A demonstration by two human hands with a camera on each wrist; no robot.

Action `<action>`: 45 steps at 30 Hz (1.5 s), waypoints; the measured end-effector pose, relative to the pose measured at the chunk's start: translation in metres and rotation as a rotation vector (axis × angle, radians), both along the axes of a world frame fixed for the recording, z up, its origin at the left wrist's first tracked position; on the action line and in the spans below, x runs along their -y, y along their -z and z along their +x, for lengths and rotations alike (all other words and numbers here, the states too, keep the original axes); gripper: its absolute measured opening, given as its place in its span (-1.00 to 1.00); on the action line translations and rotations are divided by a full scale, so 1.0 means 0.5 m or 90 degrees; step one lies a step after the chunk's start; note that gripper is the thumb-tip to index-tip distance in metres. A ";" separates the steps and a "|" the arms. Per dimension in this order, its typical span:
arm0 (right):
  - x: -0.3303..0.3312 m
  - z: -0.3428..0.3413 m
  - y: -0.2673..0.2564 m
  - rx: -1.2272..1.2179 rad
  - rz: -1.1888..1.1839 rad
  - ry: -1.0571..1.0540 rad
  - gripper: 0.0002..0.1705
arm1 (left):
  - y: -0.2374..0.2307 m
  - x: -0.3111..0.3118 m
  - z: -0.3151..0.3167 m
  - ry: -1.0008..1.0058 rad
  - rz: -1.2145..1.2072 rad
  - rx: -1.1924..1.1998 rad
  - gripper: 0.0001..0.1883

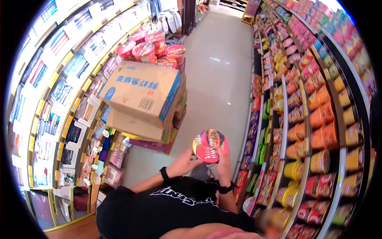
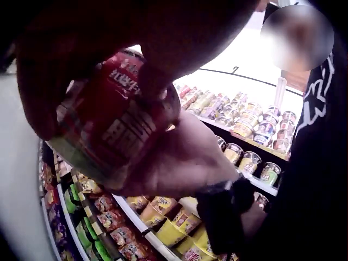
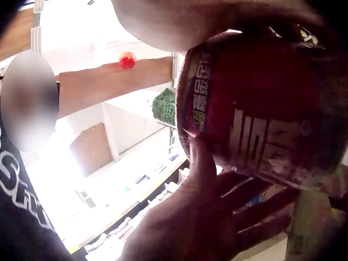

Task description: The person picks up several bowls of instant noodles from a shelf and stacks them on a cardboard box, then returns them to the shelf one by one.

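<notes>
A red instant noodle cup [image 1: 211,145] with a printed lid is held up in front of the body, lid facing the head camera. My left hand [image 1: 184,161] grips it from the left side. On the opposite side my right hand [image 1: 224,164] holds the cup's wall. The left wrist view shows the cup's red printed side [image 2: 117,122] close up, in shadow. In the right wrist view a thumb presses near the rim, and the other fingers of that hand spread along the cup's side. Both wrists wear black bands.
Shelves of noodle cups and packets [image 1: 322,135] line the right. Folded goods fill the left shelves [image 1: 59,87]. A cardboard box [image 1: 139,85] tops a stack ahead on the left, with several red noodle cups [image 1: 144,51] piled behind it. A tiled aisle [image 1: 215,71] runs forward.
</notes>
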State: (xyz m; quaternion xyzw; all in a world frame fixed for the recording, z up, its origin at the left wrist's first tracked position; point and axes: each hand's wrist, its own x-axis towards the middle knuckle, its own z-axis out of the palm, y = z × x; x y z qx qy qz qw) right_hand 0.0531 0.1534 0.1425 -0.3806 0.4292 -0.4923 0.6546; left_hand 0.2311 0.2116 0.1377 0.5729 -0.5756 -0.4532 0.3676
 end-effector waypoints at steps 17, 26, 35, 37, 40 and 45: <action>0.706 0.326 -0.124 0.050 -0.163 -0.395 -0.41 | -0.090 0.550 0.139 -0.524 -0.235 -0.135 -0.42; 0.864 0.563 -0.052 0.039 -0.065 -0.615 -0.44 | -0.063 0.645 0.290 -0.766 -0.192 0.009 -0.57; 0.927 0.666 -0.042 -0.017 -0.122 -0.835 -0.43 | -0.097 0.707 0.294 -1.023 -0.114 -0.006 -0.52; 0.939 0.673 -0.061 0.007 -0.152 -0.898 -0.44 | -0.100 0.726 0.283 -1.089 -0.107 0.071 -0.50; 0.956 0.688 -0.031 0.174 -0.127 -0.954 -0.39 | -0.085 0.740 0.279 -1.174 -0.087 0.149 -0.47; 0.972 0.679 -0.015 0.172 -0.146 -0.997 -0.28 | -0.101 0.763 0.234 -1.253 -0.128 0.127 -0.47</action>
